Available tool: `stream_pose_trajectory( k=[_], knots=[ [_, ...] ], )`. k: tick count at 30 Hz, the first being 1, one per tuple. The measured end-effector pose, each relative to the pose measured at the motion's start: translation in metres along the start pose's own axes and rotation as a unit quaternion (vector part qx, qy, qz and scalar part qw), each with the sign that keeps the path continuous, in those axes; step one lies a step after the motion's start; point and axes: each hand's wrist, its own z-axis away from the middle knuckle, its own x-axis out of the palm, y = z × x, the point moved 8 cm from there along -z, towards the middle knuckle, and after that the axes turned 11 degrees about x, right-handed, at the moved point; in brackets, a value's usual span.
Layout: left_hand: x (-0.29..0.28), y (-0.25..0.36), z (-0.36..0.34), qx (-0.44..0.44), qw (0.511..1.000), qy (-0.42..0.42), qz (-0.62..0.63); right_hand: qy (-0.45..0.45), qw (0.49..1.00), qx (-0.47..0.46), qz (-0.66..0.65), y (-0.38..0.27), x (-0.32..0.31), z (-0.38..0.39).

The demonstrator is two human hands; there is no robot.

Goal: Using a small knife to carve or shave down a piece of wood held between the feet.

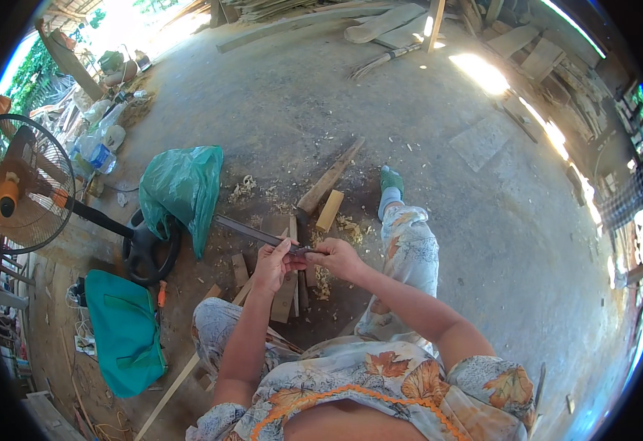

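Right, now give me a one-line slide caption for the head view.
The left hand and right hand hold a long dark bar above wood pieces and shavings on the floor.

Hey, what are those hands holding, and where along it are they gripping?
A long, narrow dark bar, held near its right-hand end: the left hand and right hand both grip there, close together. Its exact kind cannot be told.

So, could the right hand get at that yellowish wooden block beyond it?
Probably yes: nothing visible lies between the right hand and the wooden block, though that hand is busy with the dark bar.
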Motion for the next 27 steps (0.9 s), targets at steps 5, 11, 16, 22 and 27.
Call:
stream_pose_trajectory(
  k=[5,11,16,22,27],
  knots=[
    [0.013,-0.001,0.005,-0.02,1.0,-0.01,-0.01,-0.05,0.989,0.088,-0.105,0.005,0.002,0.004],
    [0.029,-0.008,0.013,-0.053,0.998,-0.045,-0.004,-0.175,0.929,0.095,-0.311,0.007,0.018,0.0],
    [0.025,-0.013,0.015,-0.05,0.997,-0.039,-0.042,-0.191,0.918,0.123,-0.325,-0.003,0.018,0.01],
    [0.026,-0.009,0.015,0.006,0.999,-0.005,-0.046,-0.088,0.976,0.069,-0.187,-0.008,-0.001,0.007],
    [0.027,-0.015,0.015,0.003,0.999,0.031,0.014,0.059,0.988,-0.037,-0.139,-0.018,-0.022,0.012]
  ],
)
